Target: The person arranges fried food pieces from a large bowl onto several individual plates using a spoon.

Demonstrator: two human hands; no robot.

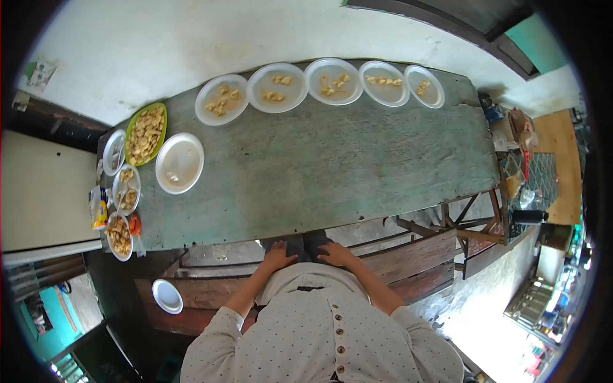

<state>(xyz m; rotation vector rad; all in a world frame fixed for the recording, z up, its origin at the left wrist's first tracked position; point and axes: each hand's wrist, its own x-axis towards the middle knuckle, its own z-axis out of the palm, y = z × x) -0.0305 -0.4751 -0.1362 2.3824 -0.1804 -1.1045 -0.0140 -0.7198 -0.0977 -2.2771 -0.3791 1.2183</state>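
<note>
My left hand [279, 256] rests flat on my left thigh, fingers spread, holding nothing. On the other thigh lies my right hand [336, 254], also open and empty. Both are just below the front edge of the green wooden table [306, 166]. Along its back edge several white plates [277, 102] stand in a row, each with a few pale yellow pieces. A white plate [181, 163] with something small and clear on it sits at the left, beside a green tray [146, 133] heaped with yellow pieces.
Bowls of food [119, 237], a small red-orange item [135, 225] and a yellow-and-blue packet [98, 207] line the left edge. A white plate [167, 297] sits on the wooden bench [211, 292]. Bags and a black cylinder [529, 217] are at the right.
</note>
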